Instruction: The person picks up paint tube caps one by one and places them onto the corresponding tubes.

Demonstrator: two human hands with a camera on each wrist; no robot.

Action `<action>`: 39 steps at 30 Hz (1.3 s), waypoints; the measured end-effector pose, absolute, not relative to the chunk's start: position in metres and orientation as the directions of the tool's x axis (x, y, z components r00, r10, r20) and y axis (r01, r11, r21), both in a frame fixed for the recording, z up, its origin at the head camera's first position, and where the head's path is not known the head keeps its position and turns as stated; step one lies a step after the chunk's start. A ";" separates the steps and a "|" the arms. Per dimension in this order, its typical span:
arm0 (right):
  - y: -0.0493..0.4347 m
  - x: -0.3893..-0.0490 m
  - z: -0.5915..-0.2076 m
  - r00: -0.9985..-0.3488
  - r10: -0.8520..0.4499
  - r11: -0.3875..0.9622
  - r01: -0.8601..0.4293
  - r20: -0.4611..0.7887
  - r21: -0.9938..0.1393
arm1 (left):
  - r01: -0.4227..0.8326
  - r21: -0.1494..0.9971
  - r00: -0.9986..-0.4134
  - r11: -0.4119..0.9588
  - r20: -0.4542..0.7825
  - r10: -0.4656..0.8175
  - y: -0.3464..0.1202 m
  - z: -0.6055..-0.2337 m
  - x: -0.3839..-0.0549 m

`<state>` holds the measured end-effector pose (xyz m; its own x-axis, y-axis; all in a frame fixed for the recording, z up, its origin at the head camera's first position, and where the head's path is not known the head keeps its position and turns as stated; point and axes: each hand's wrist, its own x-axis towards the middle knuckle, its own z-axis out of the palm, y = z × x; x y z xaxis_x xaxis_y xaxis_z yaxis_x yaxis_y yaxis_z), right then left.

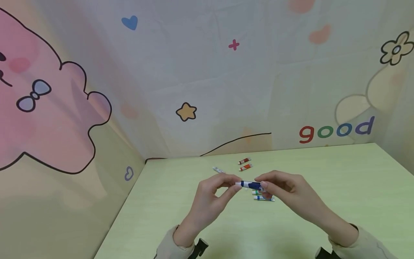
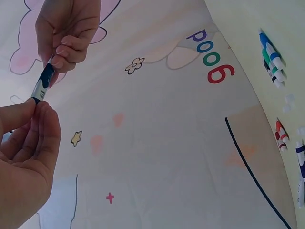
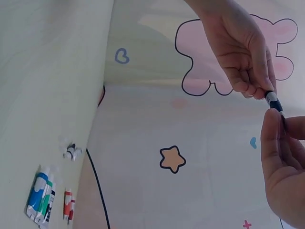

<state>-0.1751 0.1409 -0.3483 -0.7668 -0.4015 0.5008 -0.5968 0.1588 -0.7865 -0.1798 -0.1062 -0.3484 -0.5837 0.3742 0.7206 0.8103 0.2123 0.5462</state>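
Observation:
A small paint tube (image 1: 250,185), dark blue and white, is held level between both hands above the table. The left hand (image 1: 210,198) pinches its white cap end between thumb and fingers. At the tube's other end, the right hand (image 1: 292,190) grips with thumb and fingertips. The left wrist view shows the same tube (image 2: 43,83) running between the left hand (image 2: 31,152) and the right hand (image 2: 69,36). In the right wrist view, the fingers partly cover the tube (image 3: 274,101).
On the pale green table (image 1: 155,216) lie a dark red tube (image 1: 244,161), an orange tube (image 1: 245,167) and a whitish tube (image 1: 218,169). A green tube (image 1: 256,192) and a blue tube (image 1: 262,198) lie below the right hand. A printed cloth (image 1: 207,72) backs the table.

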 end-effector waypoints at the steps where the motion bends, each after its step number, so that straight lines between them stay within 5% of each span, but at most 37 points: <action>1: 0.141 -0.175 -0.348 -0.786 -0.405 0.151 -0.561 0.467 -0.814 | 0.821 0.529 -0.569 0.214 0.730 0.378 -0.106 -0.349 -0.180; 6: 0.141 -0.175 -0.348 -0.821 -0.411 0.156 -0.491 0.395 -0.857 | 0.848 0.483 -0.530 0.218 0.757 0.383 -0.107 -0.350 -0.180; 11: 0.143 -0.176 -0.349 -0.769 -0.395 0.284 -0.622 0.502 -0.730 | 0.825 0.518 -0.565 0.227 0.735 0.376 -0.107 -0.354 -0.184; 20: 0.144 -0.189 -0.353 -0.292 -0.453 0.202 -0.954 0.842 -0.222 | 0.647 0.746 -0.749 0.158 0.582 0.317 -0.113 -0.355 -0.186; 23: 0.141 -0.189 -0.353 -0.204 -0.448 0.210 -0.970 0.870 -0.119 | 0.604 0.781 -0.780 0.157 0.539 0.317 -0.112 -0.355 -0.184; 32: 0.142 -0.192 -0.355 -0.132 -0.485 0.224 -0.974 0.865 -0.023 | 0.570 0.806 -0.799 0.160 0.498 0.338 -0.109 -0.355 -0.182; 39: 0.148 -0.193 -0.359 -0.179 -0.497 0.205 -0.975 0.849 -0.086 | 0.635 0.758 -0.748 0.150 0.556 0.362 -0.108 -0.357 -0.181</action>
<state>-0.1930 0.1475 -0.3595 -0.1790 -0.4967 0.8493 -0.9750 0.2051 -0.0855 -0.1810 -0.1084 -0.3567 -0.7485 0.3620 0.5557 0.6351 0.1498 0.7578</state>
